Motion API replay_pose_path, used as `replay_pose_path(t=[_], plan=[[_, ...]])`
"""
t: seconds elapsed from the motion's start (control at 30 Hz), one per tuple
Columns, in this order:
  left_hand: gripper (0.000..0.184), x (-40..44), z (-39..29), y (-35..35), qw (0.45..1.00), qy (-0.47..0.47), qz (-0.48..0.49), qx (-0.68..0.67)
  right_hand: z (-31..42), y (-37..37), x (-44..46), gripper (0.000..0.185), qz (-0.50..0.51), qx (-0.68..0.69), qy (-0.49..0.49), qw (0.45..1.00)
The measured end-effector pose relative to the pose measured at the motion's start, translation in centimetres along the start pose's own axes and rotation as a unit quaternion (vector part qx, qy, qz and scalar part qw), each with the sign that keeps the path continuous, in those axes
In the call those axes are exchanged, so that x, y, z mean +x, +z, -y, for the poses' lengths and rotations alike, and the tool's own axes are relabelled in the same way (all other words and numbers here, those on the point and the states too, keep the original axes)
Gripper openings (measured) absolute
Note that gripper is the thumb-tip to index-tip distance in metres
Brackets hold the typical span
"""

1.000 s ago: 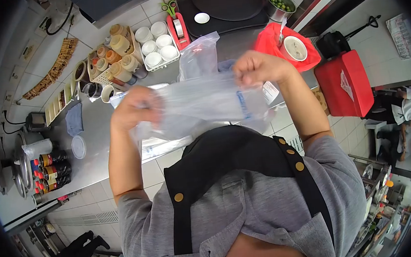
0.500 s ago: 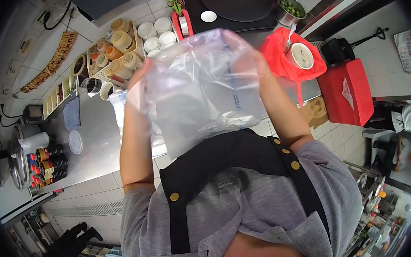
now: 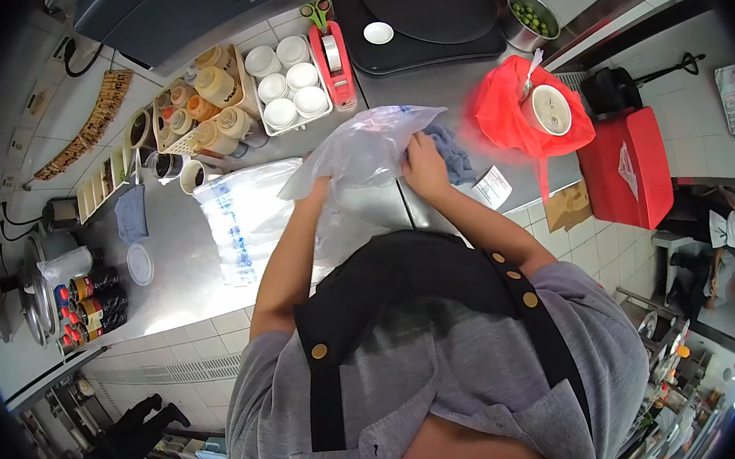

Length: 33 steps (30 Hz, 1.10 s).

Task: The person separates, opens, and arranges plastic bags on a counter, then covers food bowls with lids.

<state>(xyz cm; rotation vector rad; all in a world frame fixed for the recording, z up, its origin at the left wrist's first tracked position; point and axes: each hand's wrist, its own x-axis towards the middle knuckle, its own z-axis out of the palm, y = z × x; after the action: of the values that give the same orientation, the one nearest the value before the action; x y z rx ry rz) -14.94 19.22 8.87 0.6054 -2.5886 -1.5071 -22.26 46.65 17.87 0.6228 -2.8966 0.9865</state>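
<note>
Red plastic tape dispenser (image 3: 338, 75): on the stainless-steel worktop (image 3: 172, 245), all places taken from it. Clear plastic bag (image 3: 370, 147): on the person's side of the dispenser, spread between both hands. Right hand (image 3: 424, 163): fingers curled, pinching the bag's right edge. Left hand (image 3: 321, 186): largely covered by the film; I cannot tell its grip. Flat white-and-clear plastic sheets with blue print (image 3: 231, 231): left of the dispenser, nearer the person. Crumpled grey-blue cloth (image 3: 455, 155): right, nearer the person. White basket of round white tubs (image 3: 290, 82): just beside, left.
</note>
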Motion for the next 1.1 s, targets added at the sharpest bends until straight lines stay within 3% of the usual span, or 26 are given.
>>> replay_pose_path(t=[0.07, 0.1, 0.17, 0.23, 0.3, 0.37, 0.4, 0.43, 0.47, 0.5, 0.57, 0.67, 0.7, 0.77, 0.87, 0.9, 0.97, 1.03, 1.1], plan=[[0.046, 1.1, 3.0, -2.2, 1.000, -0.001, 0.005, -0.029, -0.2, -2.2, -0.7, 0.035, -0.048, -0.034, 0.001, 0.998], [0.045, -0.4, -0.4, -4.2, 0.989, -0.084, -0.014, -0.124, -1.0, -3.1, -1.5, 0.035, -0.095, -0.069, 0.005, 0.993], [0.050, -3.0, -8.4, -9.8, 0.941, -0.201, -0.028, -0.272, -5.6, -2.4, -3.4, 0.038, -0.077, -0.144, 0.006, 0.986], [0.056, -5.5, -11.9, -13.4, 0.895, -0.144, -0.011, -0.423, -7.7, -2.7, -4.1, 0.040, -0.058, -0.217, 0.004, 0.974], [0.070, -7.8, -14.1, -16.2, 0.923, -0.075, -0.018, -0.376, -6.0, -5.4, -2.1, 0.041, 0.040, -0.278, -0.004, 0.960], [0.073, -10.1, -17.8, -17.9, 0.962, 0.007, -0.043, -0.269, -1.4, -9.1, -0.8, 0.032, 0.053, -0.289, -0.019, 0.956], [0.073, -11.0, -19.5, -18.4, 0.962, 0.012, -0.048, -0.268, 1.3, -10.8, -0.5, 0.031, 0.147, -0.236, 0.024, 0.960], [0.075, -12.0, -21.1, -18.8, 0.971, 0.078, -0.038, -0.224, 4.3, -12.8, -0.5, 0.031, 0.242, -0.180, 0.069, 0.951], [0.077, -13.0, -22.5, -18.9, 0.973, 0.141, -0.025, -0.179, 9.0, -16.0, -0.6, 0.034, 0.264, -0.086, 0.040, 0.960], [0.077, -14.1, -24.1, -18.8, 0.974, 0.141, -0.024, -0.178, 13.3, -18.5, -1.0, 0.037, 0.283, 0.009, 0.014, 0.959], [0.079, -15.4, -26.6, -17.8, 0.983, 0.175, 0.002, -0.057, 17.3, -19.6, -2.7, 0.049, 0.092, 0.163, -0.196, 0.963], [0.080, -16.6, -28.5, -16.6, 0.971, 0.235, 0.009, 0.042, 20.5, -19.0, -2.5, 0.054, 0.079, 0.235, -0.269, 0.931], [0.081, -17.0, -29.7, -16.7, 0.963, 0.252, 0.024, 0.088, 20.4, -19.2, -2.4, 0.054, 0.077, 0.234, -0.271, 0.931], [0.077, -17.5, -30.9, -17.3, 0.965, 0.246, 0.001, 0.087, 20.1, -19.6, -1.9, 0.054, 0.269, 0.315, -0.179, 0.893], [0.059, -16.6, -29.9, -19.5, 0.948, 0.209, 0.093, 0.221, 17.9, -20.7, -1.7, 0.050, 0.228, 0.310, -0.262, 0.885], [0.059, -16.2, -29.4, -20.0, 0.948, 0.210, 0.091, 0.219, 17.0, -21.1, -1.7, 0.050, 0.228, 0.308, -0.263, 0.885], [0.058, -15.4, -28.0, -20.4, 0.908, 0.313, 0.130, 0.247, 15.4, -21.6, -1.9, 0.047, 0.220, 0.308, -0.261, 0.888], [0.067, -15.0, -27.2, -20.0, 0.922, 0.274, 0.151, 0.230, 14.0, -21.6, -2.6, 0.046, 0.214, 0.320, -0.276, 0.881], [0.072, -14.6, -27.3, -18.8, 0.910, 0.346, 0.102, 0.203, 13.4, -21.3, -3.3, 0.045, 0.208, 0.331, -0.291, 0.873]])
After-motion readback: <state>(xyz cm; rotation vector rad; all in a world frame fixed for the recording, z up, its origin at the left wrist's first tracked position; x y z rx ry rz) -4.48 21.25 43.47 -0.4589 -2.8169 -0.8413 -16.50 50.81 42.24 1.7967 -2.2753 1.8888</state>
